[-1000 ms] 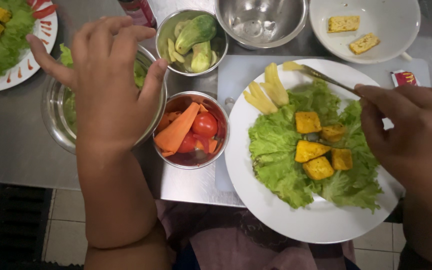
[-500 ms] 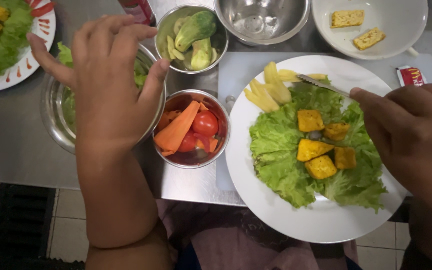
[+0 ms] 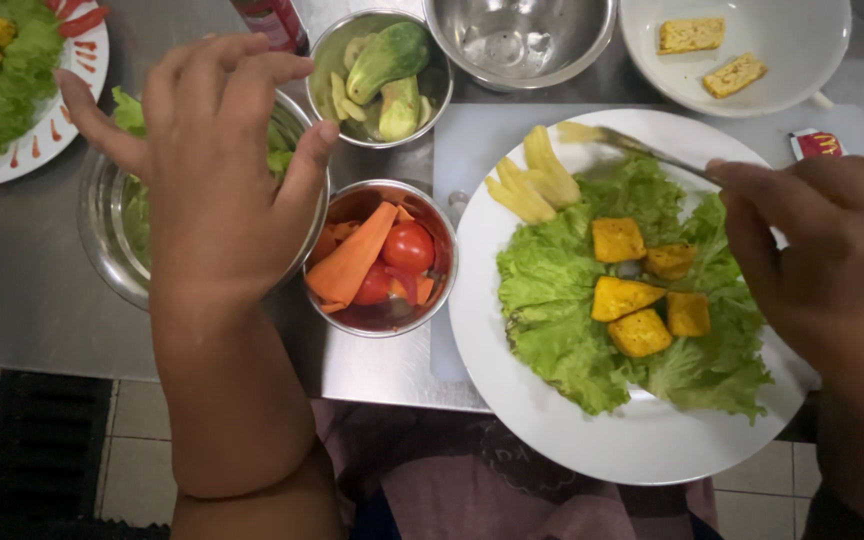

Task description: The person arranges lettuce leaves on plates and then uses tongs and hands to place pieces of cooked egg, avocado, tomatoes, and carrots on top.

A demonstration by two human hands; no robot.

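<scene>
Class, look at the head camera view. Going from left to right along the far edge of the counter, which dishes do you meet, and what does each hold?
Plate of lettuce and yellow cubes → steel bowl of green avocado pieces → empty steel bowl → white bowl with two yellow pieces.

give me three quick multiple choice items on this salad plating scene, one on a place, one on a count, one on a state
1. Where do the pale yellow fruit slices lie on the large round white plate?
A. on its upper left part, beside the green lettuce leaves
B. at its bottom rim
C. under the cubes

2. How many orange-yellow fried cubes sit on the lettuce?
A. two
B. five
C. nine

3. What state is the plain round steel bowl at the top in?
A. full of carrots
B. upside down
C. empty, upright

Key: 1 A, the slices lie near the metal utensil held by the right hand. 2 B, five cubes show. 3 C, only bare metal shows inside.
</scene>
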